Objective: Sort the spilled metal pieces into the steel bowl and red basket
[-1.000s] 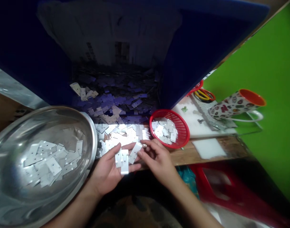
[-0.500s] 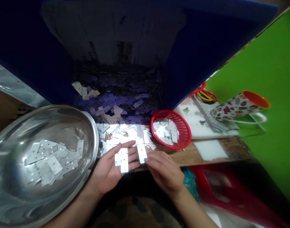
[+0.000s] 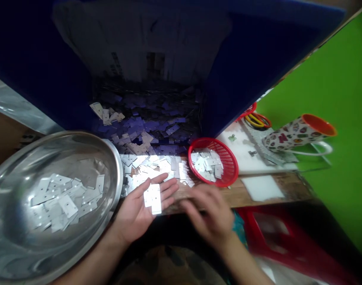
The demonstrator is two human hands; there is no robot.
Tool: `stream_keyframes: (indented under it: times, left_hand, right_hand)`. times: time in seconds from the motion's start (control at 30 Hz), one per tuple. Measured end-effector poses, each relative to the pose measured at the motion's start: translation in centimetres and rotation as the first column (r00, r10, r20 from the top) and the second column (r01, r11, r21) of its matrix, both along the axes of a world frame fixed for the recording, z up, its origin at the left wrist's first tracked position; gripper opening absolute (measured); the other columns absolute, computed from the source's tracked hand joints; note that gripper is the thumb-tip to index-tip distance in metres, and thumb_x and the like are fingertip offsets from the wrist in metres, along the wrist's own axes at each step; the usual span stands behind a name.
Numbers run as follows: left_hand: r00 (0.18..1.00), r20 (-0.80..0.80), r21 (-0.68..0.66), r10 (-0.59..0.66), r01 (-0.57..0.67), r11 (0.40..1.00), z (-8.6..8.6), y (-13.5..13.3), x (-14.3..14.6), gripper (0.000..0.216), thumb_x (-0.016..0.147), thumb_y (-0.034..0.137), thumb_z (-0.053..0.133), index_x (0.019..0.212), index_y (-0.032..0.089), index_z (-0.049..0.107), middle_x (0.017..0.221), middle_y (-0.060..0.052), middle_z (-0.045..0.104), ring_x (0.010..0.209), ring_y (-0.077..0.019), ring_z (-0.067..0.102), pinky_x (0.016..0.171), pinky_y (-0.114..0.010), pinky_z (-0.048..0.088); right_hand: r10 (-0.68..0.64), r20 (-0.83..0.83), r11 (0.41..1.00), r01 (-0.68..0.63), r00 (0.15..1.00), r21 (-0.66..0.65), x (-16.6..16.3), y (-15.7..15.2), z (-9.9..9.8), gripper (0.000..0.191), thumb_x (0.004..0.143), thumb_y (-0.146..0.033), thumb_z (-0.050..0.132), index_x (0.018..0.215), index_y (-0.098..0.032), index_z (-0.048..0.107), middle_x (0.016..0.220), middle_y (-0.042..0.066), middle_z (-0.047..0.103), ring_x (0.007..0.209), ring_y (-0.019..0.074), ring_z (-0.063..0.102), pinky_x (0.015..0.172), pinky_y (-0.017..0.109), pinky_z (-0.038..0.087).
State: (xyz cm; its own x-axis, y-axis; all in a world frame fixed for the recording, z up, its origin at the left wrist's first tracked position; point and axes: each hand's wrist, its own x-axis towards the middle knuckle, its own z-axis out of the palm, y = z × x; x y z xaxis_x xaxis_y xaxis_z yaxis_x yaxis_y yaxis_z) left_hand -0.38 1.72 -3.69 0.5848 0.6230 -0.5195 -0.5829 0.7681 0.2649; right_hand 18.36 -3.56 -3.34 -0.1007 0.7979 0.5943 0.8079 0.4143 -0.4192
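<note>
My left hand (image 3: 139, 211) lies palm up with its fingers stretched out, bearing a few overlapping flat metal plates (image 3: 156, 202) with small holes. To its right is my right hand (image 3: 212, 213), blurred by motion, its thumb apart from the fingers and no plate visible in it. It is just below a red plastic basket (image 3: 234, 168), which contains several similar plates. Beyond my left fingers, loose plates (image 3: 142, 158) are spread over the wooden bench and back into a dark blue-walled bin.
A large steel bowl (image 3: 117, 166) with several plates stands at left. On the right are a white board (image 3: 237, 152), a small white pad (image 3: 263, 187), scissors with yellow and orange handles (image 3: 258, 120) and a patterned mug (image 3: 293, 134). A green wall (image 3: 347, 79) bounds that side.
The metal plate that my right fingers held beside my left fingertips is gone from there. My right hand has opened and shifted slightly right. My left hand has barely moved.
</note>
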Motion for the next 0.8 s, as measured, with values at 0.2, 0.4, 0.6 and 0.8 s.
stream_keyframes:
  times: [0.2,0.4,0.6,0.8]
  left_hand:
    - [1.000,0.017,0.013,0.009,-0.010,1.000,0.3,-0.2,-0.1,0.052,0.095,0.027,0.043,0.143,0.009,0.034,0.135,-0.020,0.054,0.129,-0.0272,0.048,0.112,-0.041,0.032]
    - [0.995,-0.095,0.031,0.040,-0.037,0.999,0.6,0.0,-0.2,0.045,0.094,0.026,0.044,0.137,0.011,0.044,0.136,-0.018,0.054,0.126,-0.0285,0.050,0.109,-0.045,0.037]
    - [0.993,-0.119,0.041,0.001,0.004,0.999,0.8,0.0,-0.1,0.042,0.094,0.028,0.046,0.132,0.013,0.051,0.134,-0.016,0.056,0.123,-0.0283,0.053,0.107,-0.043,0.040]
    - [0.995,-0.094,0.047,-0.017,0.021,0.999,0.7,0.0,-0.1,0.044,0.094,0.029,0.045,0.134,0.011,0.049,0.135,-0.018,0.055,0.125,-0.0303,0.051,0.108,-0.045,0.039]
  right_hand:
    - [0.254,0.151,0.962,-0.233,0.955,-0.145,-3.2,-0.5,-1.5,0.024,0.087,-0.021,0.060,0.110,-0.024,0.065,0.086,0.005,0.070,0.072,0.0202,0.061,0.064,0.035,0.045]
    - [-0.090,-0.468,0.977,-0.014,0.879,-0.214,-2.4,0.0,-1.0,0.011,0.084,-0.016,0.062,0.091,-0.021,0.068,0.075,0.003,0.069,0.063,0.0142,0.060,0.059,0.027,0.045]
    - [-0.540,-0.834,0.752,-0.379,0.115,-0.540,-1.7,1.4,-1.1,0.030,0.076,-0.037,0.072,0.061,-0.015,0.058,0.052,-0.005,0.049,0.036,0.0026,0.029,0.037,0.019,0.017]
    - [-0.541,-0.839,0.751,-0.410,0.067,-0.517,-2.0,1.3,-1.0,0.031,0.072,-0.037,0.075,0.061,-0.013,0.060,0.051,-0.005,0.050,0.036,0.0015,0.029,0.037,0.018,0.016]
